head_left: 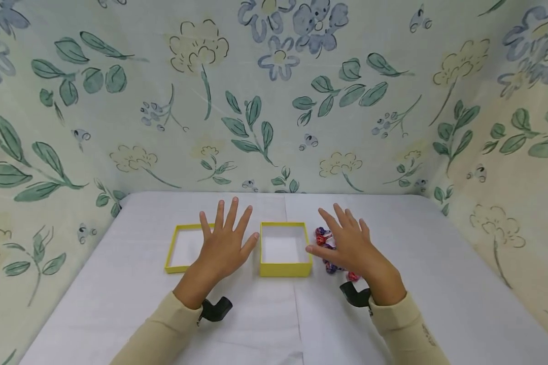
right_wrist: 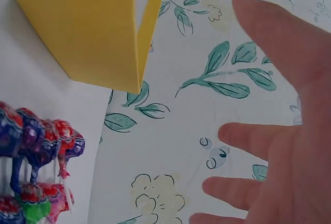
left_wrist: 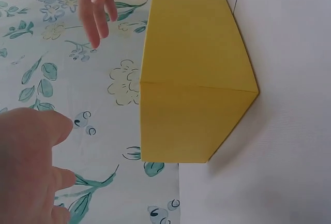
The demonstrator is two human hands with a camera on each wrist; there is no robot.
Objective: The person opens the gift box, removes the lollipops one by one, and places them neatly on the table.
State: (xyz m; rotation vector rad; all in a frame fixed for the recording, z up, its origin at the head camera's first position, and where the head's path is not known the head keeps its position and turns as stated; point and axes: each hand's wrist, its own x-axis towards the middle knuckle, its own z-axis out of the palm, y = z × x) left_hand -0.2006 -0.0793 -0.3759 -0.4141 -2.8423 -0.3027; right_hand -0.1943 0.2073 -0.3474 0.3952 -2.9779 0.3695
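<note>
A yellow box (head_left: 285, 269) with a white inside sits uncovered at the middle of the table. Left of it lies a shallow yellow lid (head_left: 177, 248), its white inner face up and partly covered by my left hand (head_left: 224, 248). That hand hovers with fingers spread, holding nothing. My right hand (head_left: 353, 248) hovers right of the box, fingers apart and also holding nothing. Below it lie several wrapped lollipops (right_wrist: 39, 141), red, blue and green, partly hidden by the hand in the head view. The right wrist view shows their white sticks and twisted wrappers.
A white cloth (head_left: 255, 324) with creases covers the table. Behind and at both sides hangs a floral curtain (head_left: 274, 126). A black wrist camera (head_left: 216, 309) is strapped at the left wrist and another black camera (head_left: 355, 295) at the right.
</note>
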